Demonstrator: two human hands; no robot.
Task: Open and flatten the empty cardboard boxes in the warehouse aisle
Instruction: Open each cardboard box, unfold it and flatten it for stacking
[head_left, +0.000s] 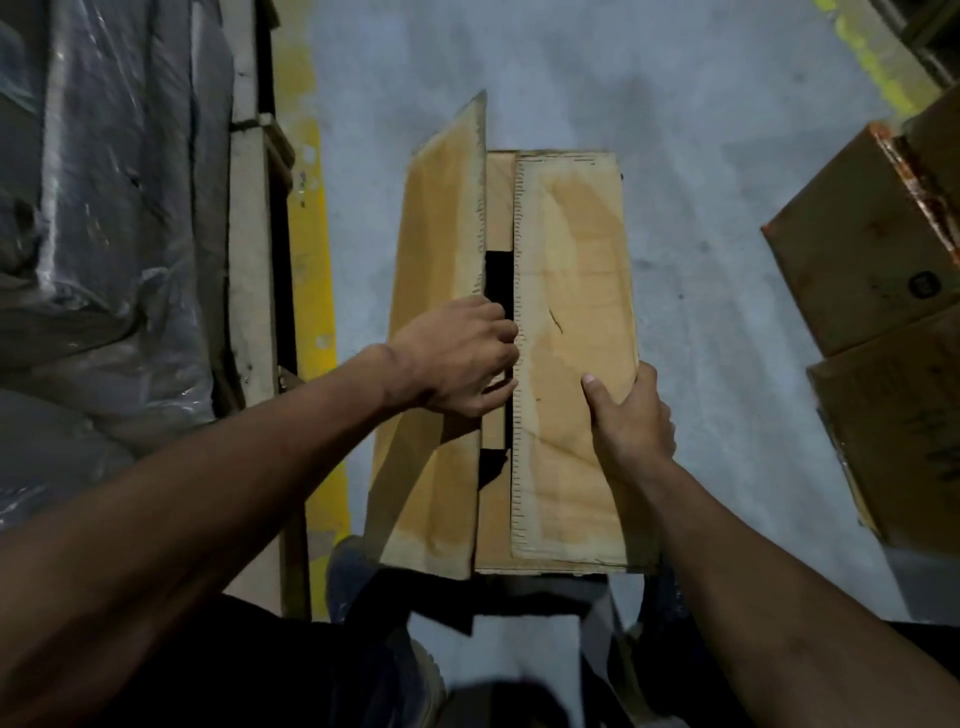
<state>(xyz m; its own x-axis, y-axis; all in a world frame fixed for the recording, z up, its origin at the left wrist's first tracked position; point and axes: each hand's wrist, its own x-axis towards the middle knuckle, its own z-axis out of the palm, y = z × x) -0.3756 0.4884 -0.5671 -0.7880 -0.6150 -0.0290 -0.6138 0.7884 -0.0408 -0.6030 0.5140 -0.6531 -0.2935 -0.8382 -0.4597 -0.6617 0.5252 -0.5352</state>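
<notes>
Between your two hands stands the cardboard box (566, 332), upright on the grey concrete floor (717, 156), directly in front of your legs. Your left hand (457, 358) curls its fingers over the inner edge of the left top flap (441, 218), gripping it at the central slit; that flap is tilted upward, its far corner raised clear of the box. Your right hand (631, 415) clasps the outer edge of the right top flap (571, 467), thumb lying on top, fingers wrapped round the side; this flap lies flat. A dark gap shows between the two flaps, just beyond your left knuckles. Left of your left forearm runs a yellow floor stripe (311, 270), and beside it a wooden pallet edge (249, 291) carrying plastic-wrapped goods (104, 218). Well to the right of your right hand stand two more brown cartons (878, 244), stacked at an angle. Another yellow marking (862, 57) crosses the floor at the far right corner.
</notes>
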